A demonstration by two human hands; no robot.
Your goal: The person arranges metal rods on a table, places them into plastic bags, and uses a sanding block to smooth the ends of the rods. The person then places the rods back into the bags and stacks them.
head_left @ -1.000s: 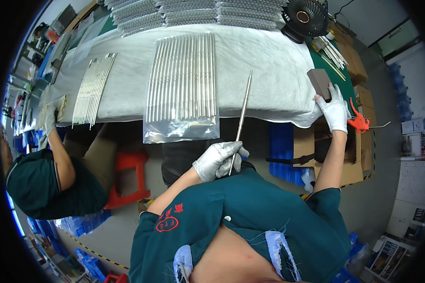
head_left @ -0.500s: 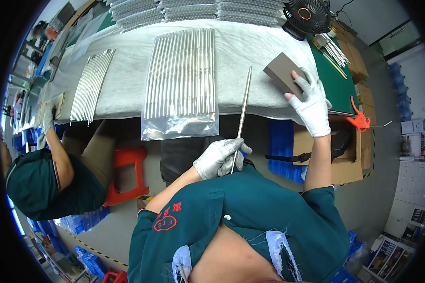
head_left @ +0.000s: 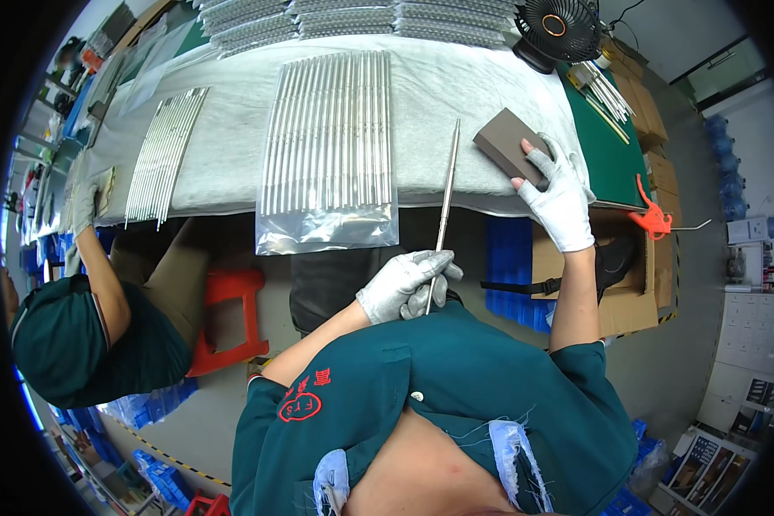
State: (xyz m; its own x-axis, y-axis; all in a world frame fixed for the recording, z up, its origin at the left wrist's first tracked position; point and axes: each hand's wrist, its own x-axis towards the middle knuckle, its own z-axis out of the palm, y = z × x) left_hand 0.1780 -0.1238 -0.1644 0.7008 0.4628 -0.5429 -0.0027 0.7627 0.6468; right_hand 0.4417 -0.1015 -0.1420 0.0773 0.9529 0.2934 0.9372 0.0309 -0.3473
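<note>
My left hand [head_left: 410,282], in a white glove, is closed round the lower part of a slim metal rod [head_left: 448,189]. The rod points up and away from me, its thin tip over the cloth-covered table. In my right hand [head_left: 557,191], gloved with the thumb and a fingertip bare, is a brown-grey rectangular block [head_left: 505,144], like a sanding block. It is tilted above the right part of the cloth, apart from the rod. Left of the rod, a clear plastic bag [head_left: 327,232] lies with a row of similar metal rods [head_left: 328,129] on it or in it.
Another row of rods [head_left: 168,155] lies farther left, near a co-worker [head_left: 103,335]. Bubble-wrapped bundles [head_left: 353,19] and a black fan [head_left: 559,30] stand at the back. An orange air gun [head_left: 653,215] hangs at the right edge, above an open carton [head_left: 632,310].
The block has tipped, so its side edge now shows, and my right hand has shifted slightly left and toward me. My left hand still grips the rod, nearly unmoved.
</note>
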